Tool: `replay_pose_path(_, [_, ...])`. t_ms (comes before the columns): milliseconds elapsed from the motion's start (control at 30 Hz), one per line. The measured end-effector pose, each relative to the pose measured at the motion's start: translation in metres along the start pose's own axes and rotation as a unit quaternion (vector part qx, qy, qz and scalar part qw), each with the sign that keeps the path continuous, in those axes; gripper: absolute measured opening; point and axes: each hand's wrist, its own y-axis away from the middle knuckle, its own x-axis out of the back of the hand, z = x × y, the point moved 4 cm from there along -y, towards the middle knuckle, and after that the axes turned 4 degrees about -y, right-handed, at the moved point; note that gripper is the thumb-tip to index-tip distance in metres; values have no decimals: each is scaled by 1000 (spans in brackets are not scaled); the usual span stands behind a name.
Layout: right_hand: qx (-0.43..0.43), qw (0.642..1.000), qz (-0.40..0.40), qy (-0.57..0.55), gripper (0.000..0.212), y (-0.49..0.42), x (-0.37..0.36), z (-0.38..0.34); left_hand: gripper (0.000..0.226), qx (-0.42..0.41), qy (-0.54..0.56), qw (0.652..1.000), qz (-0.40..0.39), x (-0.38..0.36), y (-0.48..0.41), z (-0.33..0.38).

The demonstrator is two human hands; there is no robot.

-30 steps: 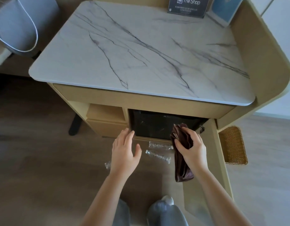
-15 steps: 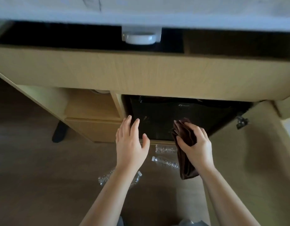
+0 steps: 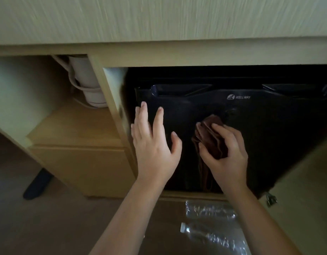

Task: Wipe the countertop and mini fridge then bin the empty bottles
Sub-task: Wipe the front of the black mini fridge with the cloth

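My left fingers [image 3: 143, 120] are spread and straight, tips at the black mini fridge [image 3: 269, 129] door; contact cannot be confirmed. My right fingers [image 3: 226, 132] pinch a folded brown cloth [image 3: 210, 138] before the same door. Two empty bottles [image 3: 209, 211] lie on the floor [image 3: 48, 227] below my right fingers.

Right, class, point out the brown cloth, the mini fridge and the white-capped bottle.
brown cloth [image 3: 209, 137]: head view, bunched folds near its top.
mini fridge [image 3: 273, 129]: head view, bare black door panel.
white-capped bottle [image 3: 213, 239]: head view, clear crumpled body on the floor.
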Motion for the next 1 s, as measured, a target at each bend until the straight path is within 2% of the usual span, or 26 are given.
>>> replay_pose_path(133, [61, 995, 77, -9, 51, -6, -3, -4, 51, -27, -13, 998, 54, -9, -9, 12])
replay_pose_path(267, [73, 987, 138, -26, 51, -16, 10, 2, 50, -31, 4, 995, 98, -17, -31, 29])
replay_pose_path(400, [66, 968, 242, 14, 47, -30, 54, 17, 52, -89, 1, 994, 68, -33, -25, 42])
replay_pose_path(500, [60, 955, 290, 27, 46, -35, 76, 29, 53, -143, -26, 988, 43, -42, -18, 39])
replay_pose_path(600, [65, 955, 290, 24, 46, -30, 55, 26, 53, -136, -37, 989, 50, -38, -19, 25])
replay_pose_path(733, [84, 970, 230, 12, 50, -22, 11, 11, 54, -128, -51, 989, 58, -28, -21, 8])
replay_pose_path(867, [107, 981, 160, 28, 56, -24, 20, 22, 56, -130, -67, 988, 50, -29, -23, 11])
replay_pose_path(933, [93, 980, 176, 27, 56, -25, 40, 34, 57, -134, -59, 988, 45, -32, -23, 19])
replay_pose_path(1000, [50, 967, 250, 20, 52, -29, 69, 49, 57, -139, -55, 988, 42, -35, -22, 26])
